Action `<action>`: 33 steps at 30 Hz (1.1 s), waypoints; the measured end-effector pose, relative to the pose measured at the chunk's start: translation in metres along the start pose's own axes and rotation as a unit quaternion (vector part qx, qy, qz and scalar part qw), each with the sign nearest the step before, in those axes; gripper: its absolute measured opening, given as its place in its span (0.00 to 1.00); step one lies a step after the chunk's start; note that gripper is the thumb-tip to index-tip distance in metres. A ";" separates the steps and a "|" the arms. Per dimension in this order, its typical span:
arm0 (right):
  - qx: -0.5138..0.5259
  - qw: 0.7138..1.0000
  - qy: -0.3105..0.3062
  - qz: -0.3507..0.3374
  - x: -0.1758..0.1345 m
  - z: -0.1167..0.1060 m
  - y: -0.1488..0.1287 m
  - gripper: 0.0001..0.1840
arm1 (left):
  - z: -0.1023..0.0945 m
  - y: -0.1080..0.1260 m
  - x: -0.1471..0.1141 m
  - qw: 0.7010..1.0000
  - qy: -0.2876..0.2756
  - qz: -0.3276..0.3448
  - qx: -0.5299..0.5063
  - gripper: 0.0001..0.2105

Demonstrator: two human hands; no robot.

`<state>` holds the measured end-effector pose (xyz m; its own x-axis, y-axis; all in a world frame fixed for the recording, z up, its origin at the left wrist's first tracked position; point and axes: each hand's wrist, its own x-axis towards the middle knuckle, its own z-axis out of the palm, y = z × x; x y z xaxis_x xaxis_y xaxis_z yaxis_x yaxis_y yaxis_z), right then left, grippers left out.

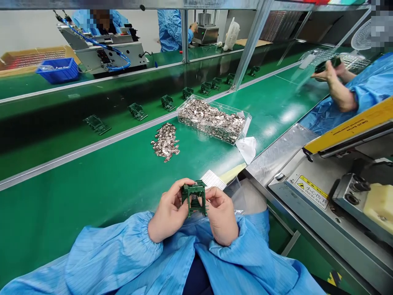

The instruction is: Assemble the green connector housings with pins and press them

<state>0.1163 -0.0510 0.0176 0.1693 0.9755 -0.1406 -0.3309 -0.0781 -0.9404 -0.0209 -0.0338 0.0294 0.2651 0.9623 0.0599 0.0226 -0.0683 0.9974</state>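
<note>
Between my two hands, close to my body, is a dark green plastic frame [196,189] with an open middle. My left hand [168,213] grips its left side, thumb and fingers closed round it. On the opposite side my right hand [221,213] pinches the frame near its edge. Any small part under my fingertips is hidden. Just behind the frame lies a white sheet with rows of small dark marks [213,179]. Farther off, a loose pile of small metal pieces [166,141] rests on the green table, beside a clear plastic box [211,132] full of similar pieces.
Several green frames [137,111] stand in a row on the conveyor beyond a metal rail [101,149]. A white scrap [246,148] lies by the box. At right are a machine [325,200] with a warning label and a co-worker's hands [334,82] holding a dark green part.
</note>
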 end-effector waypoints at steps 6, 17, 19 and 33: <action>-0.038 0.999 -0.011 -0.020 -0.003 -0.033 -0.006 0.14 | 0.012 0.005 0.011 0.998 -0.063 -0.014 -0.019 0.16; -0.146 0.988 0.046 -0.020 0.013 -0.077 0.043 0.24 | 0.054 -0.033 0.084 0.999 0.000 0.053 -0.012 0.17; -0.149 0.988 0.038 -0.026 0.018 -0.067 0.049 0.25 | 0.057 -0.040 0.088 0.998 0.005 0.060 -0.007 0.17; -0.304 0.944 -0.030 -0.125 0.018 -0.080 0.068 0.26 | 0.056 -0.043 0.089 0.998 0.011 0.026 -0.048 0.20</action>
<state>0.1712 -0.0549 -0.0740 0.1121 0.9875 0.1107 0.3090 0.0712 -0.9484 0.0557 0.0398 -0.0108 0.2423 0.9639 0.1106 -0.0838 -0.0928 0.9922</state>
